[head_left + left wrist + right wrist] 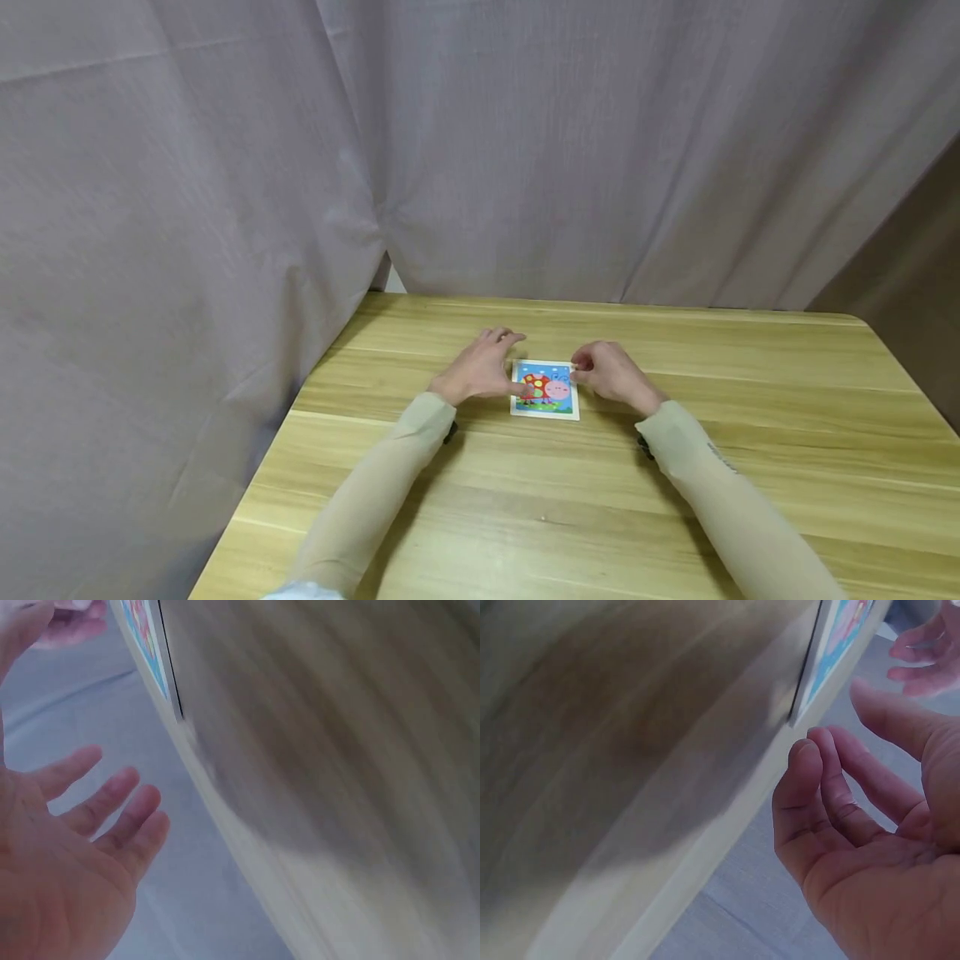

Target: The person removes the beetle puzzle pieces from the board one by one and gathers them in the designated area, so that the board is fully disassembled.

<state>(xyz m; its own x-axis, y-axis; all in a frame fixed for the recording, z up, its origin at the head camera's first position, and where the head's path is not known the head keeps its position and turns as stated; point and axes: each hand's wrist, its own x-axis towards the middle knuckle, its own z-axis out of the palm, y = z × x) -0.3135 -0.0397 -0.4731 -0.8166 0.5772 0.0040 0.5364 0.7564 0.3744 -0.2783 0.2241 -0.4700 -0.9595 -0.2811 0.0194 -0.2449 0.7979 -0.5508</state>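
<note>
A square picture board (546,408) with a white border lies flat on the wooden table, showing a red ladybug with a pink face on blue. In the wrist views its thin side edge (808,682) shows. My left hand (480,367) is at its left side, fingers spread and thumb reaching over the picture's left part in the head view. At the upper right corner is my right hand (611,372), its fingers loosely bent. The right wrist view shows a gap between that thumb (892,720) and the fingers (799,780), with nothing between them.
The wooden table (540,517) extends around the board, its far edge close to a grey curtain (525,167). Beige sleeves (382,492) cover both forearms, with a dark band under each wrist. A brown surface (915,275) stands beyond the table's right side.
</note>
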